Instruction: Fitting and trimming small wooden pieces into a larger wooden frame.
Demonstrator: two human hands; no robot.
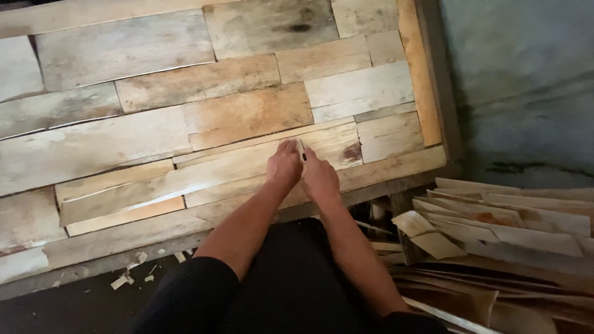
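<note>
On one veneer-patched board (185,124), two hands (284,166) (320,176), fingers closed, pinch one small blade (302,150).

A heap of loose veneer offcuts (495,229) lies just right of the worktop (427,93). Small wood chips (133,272) scatter below its front edge. A grey wall (526,86) stands beyond its right side.

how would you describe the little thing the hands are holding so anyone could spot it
On the big board of patched veneer sheets, look near its lower right edge, where the left hand and right hand meet. Between their fingertips stands a small thin blade-like tool, dark-tipped and upright, unlike the flat pale wood around it.
</note>
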